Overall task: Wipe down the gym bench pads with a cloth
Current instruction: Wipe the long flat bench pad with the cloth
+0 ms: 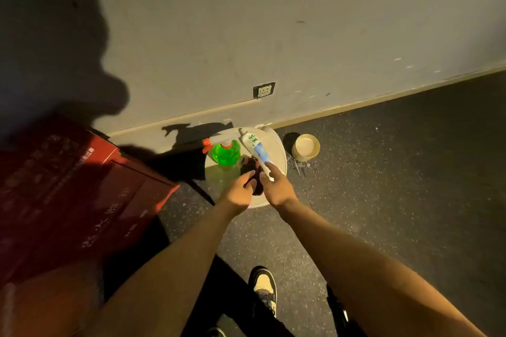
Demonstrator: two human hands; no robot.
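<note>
A dark cloth (249, 166) lies bunched on a round white stool top (219, 180) by the wall. My left hand (237, 191) reaches onto the cloth, its fingers curled around the near edge. My right hand (277, 186) is just right of the cloth. Its straight index finger rests on the lower end of a white bottle with a blue label (256, 148), which lies tilted across the stool. A green spray bottle (226, 152) with a white and orange trigger head stands upright at the back left of the stool.
A red cabinet (82, 194) fills the left side close to the stool. A small tan bowl (305, 147) sits on the dark speckled floor right of the stool. A wall socket (264, 90) is above the skirting. My shoes (263, 288) stand below.
</note>
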